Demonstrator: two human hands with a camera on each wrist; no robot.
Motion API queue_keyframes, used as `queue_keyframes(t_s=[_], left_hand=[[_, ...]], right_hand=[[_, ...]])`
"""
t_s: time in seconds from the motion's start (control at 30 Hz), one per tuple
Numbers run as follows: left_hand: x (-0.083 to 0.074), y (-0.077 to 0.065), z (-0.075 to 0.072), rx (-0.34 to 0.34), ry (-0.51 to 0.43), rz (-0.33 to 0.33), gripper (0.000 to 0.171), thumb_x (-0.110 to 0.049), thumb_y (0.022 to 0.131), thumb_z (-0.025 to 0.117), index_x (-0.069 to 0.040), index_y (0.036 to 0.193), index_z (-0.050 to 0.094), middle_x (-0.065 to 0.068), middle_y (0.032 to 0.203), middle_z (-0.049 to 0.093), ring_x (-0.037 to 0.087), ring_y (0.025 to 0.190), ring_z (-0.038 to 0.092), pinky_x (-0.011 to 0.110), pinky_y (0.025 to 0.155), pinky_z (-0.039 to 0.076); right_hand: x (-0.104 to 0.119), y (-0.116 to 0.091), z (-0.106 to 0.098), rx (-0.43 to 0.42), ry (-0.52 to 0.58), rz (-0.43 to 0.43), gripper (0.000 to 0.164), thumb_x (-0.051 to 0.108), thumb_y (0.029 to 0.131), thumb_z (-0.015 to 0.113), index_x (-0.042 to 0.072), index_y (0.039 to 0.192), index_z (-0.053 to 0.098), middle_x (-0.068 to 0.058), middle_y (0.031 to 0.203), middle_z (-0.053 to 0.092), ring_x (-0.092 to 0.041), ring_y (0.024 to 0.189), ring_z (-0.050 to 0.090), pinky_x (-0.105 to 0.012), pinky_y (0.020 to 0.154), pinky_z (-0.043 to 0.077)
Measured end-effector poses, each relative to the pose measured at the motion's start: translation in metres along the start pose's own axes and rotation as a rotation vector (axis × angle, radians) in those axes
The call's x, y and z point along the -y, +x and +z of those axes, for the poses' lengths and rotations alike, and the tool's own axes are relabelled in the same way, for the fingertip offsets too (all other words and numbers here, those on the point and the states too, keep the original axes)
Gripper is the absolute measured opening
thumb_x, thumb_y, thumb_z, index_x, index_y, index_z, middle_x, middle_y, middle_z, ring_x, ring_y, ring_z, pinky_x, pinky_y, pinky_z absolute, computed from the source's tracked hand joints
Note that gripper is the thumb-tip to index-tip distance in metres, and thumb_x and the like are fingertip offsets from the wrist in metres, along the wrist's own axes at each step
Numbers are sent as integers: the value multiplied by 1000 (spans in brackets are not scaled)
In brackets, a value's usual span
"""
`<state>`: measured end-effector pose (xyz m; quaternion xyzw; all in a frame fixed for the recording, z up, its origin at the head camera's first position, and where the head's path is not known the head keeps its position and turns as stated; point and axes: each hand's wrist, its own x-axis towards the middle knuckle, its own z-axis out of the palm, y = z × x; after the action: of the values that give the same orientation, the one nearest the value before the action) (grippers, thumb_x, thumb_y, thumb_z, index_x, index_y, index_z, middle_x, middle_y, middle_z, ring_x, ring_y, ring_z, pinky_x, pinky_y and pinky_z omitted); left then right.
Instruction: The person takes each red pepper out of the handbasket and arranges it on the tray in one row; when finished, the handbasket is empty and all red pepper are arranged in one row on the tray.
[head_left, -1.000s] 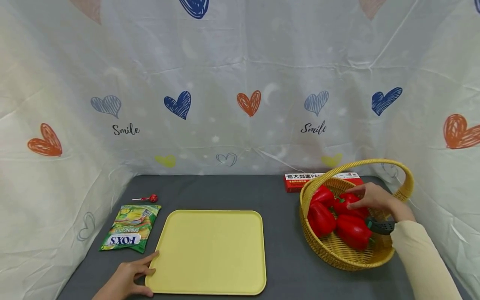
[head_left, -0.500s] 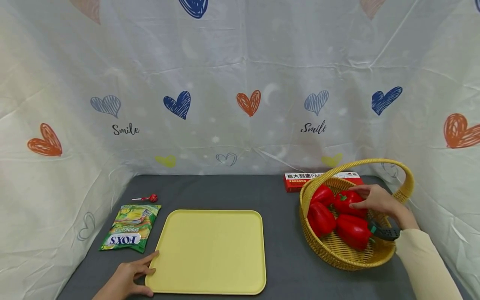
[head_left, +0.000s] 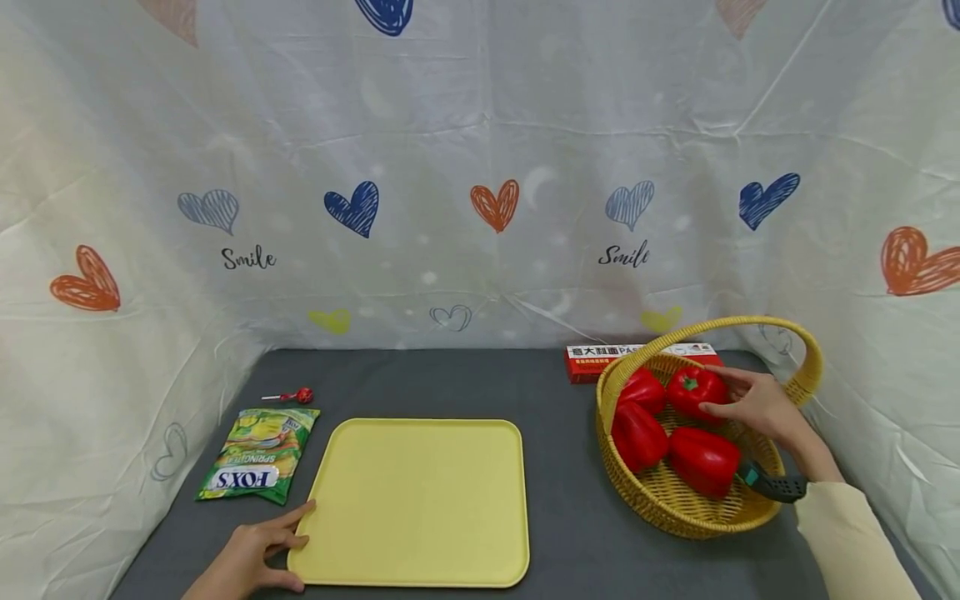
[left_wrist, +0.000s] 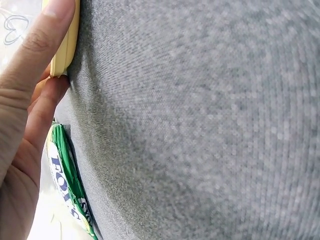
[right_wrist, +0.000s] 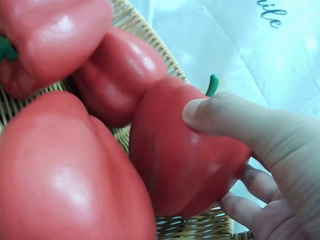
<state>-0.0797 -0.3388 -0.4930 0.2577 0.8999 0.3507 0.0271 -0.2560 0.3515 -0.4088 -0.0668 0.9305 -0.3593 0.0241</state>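
My right hand (head_left: 757, 404) reaches into a yellow wicker basket (head_left: 678, 521) and grips a red bell pepper (head_left: 693, 390) at the back. Its thumb presses one side of that bell pepper (right_wrist: 185, 155) in the right wrist view, with the fingers round the other side, partly hidden. The pepper's green stem points up. Several other red bell peppers share the basket, the nearest one (head_left: 703, 461) lying on its side. At the front left, my left hand (head_left: 251, 554) pinches the corner of a yellow tray (head_left: 412, 500) between thumb and fingers.
A green Fox's packet (head_left: 258, 454) lies left of the tray, with a red lollipop (head_left: 303, 395) behind it. A red pasta box (head_left: 592, 364) stands behind the basket, whose tall handle (head_left: 810, 367) arches over it. A heart-printed cloth (head_left: 450, 125) surrounds the table.
The gripped bell pepper has tipped more upright, its stem now plainly showing. My right hand has shifted slightly right and lower at the wrist. The left hand keeps its place at the tray.
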Motion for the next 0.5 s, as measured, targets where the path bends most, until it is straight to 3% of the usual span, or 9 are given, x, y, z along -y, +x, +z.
queue_keyframes(t_s=[0.13, 0.27, 0.37, 0.43, 0.5], left_hand=[[2, -1, 1, -15, -1, 27, 42, -44, 69, 79, -11, 94, 75, 20, 132, 54, -1, 109, 51, 13, 70, 52], [3, -3, 2, -22, -9, 54, 41, -40, 69, 80, -8, 94, 75, 4, 137, 48, -2, 108, 52, 12, 71, 52], [3, -2, 2, -14, -17, 65, 41, -36, 70, 81, -5, 96, 74, 4, 138, 48, -1, 107, 53, 11, 71, 51], [3, -2, 2, -12, -15, 60, 42, -36, 70, 81, -5, 97, 74, 5, 138, 49, -1, 107, 54, 11, 71, 51], [3, -1, 2, -9, -9, 58, 42, -37, 70, 81, -5, 96, 74, 7, 137, 50, -1, 107, 53, 11, 71, 51]], right_hand=[[0, -7, -1, -25, 25, 3, 77, 37, 82, 77, -6, 138, 47, -33, 129, 52, -44, 115, 52, -13, 71, 48], [3, -14, -2, 1, 86, 17, 77, 35, 85, 74, -5, 142, 41, -32, 135, 48, -37, 119, 52, -12, 73, 49], [6, -21, -4, 16, 147, 18, 76, 31, 88, 71, -6, 144, 36, -31, 138, 44, -31, 121, 51, -13, 76, 50], [7, -26, -4, 14, 194, 7, 73, 28, 90, 69, -7, 145, 35, -25, 140, 44, -15, 120, 52, -11, 78, 49], [8, -32, -4, 12, 260, -14, 70, 23, 91, 68, -7, 145, 34, -9, 139, 49, -2, 116, 51, -10, 80, 48]])
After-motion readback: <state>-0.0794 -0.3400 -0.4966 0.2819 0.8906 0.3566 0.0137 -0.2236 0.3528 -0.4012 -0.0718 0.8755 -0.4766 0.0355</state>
